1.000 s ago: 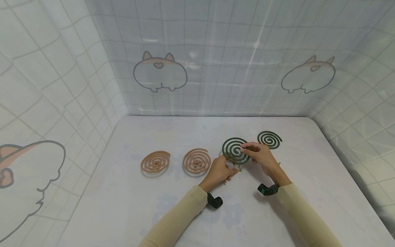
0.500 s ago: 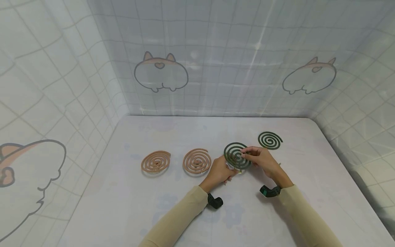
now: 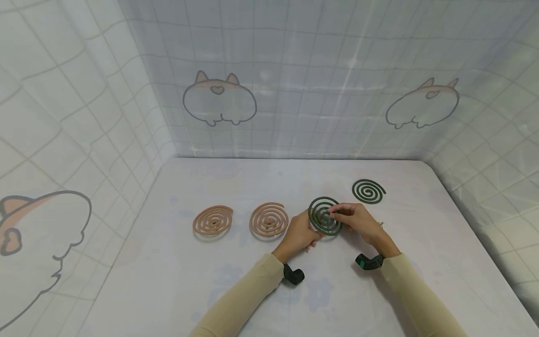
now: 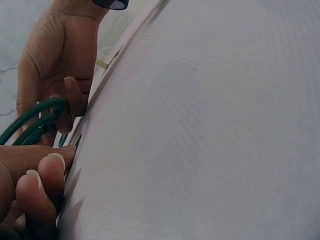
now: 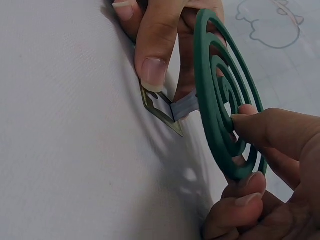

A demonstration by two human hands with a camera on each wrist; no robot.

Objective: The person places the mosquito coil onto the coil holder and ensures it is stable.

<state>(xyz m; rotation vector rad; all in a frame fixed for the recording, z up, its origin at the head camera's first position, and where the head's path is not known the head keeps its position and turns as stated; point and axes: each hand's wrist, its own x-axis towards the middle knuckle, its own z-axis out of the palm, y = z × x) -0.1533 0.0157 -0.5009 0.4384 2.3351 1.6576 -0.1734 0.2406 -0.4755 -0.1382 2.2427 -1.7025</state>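
My left hand [image 3: 296, 234] is low over the table, its thumb pressing on the base of a small brass-coloured metal coil stand [image 5: 165, 120], which has an upright silvery tab. My right hand [image 3: 360, 222] pinches a green mosquito coil [image 5: 202, 75] near its centre, between thumb and fingers. The coil is tilted and its inner turns meet the stand's tab in the right wrist view. From the head, the coil covers the stand and part of the left hand. The left wrist view catches the coil's edge [image 4: 31, 116] beyond the left fingers.
Two brown mosquito coils [image 3: 212, 221] sit raised to the left, the nearer one [image 3: 268, 220] close to my left hand. Another green coil [image 3: 367, 191] lies flat behind the right hand. A small brass piece [image 3: 381, 223] peeks out beside the right wrist. Printed fabric walls surround the table.
The right hand has brought the green coil down and slightly right, toward me, over the stand, which it now hides in the head view. The left hand has stayed in place.
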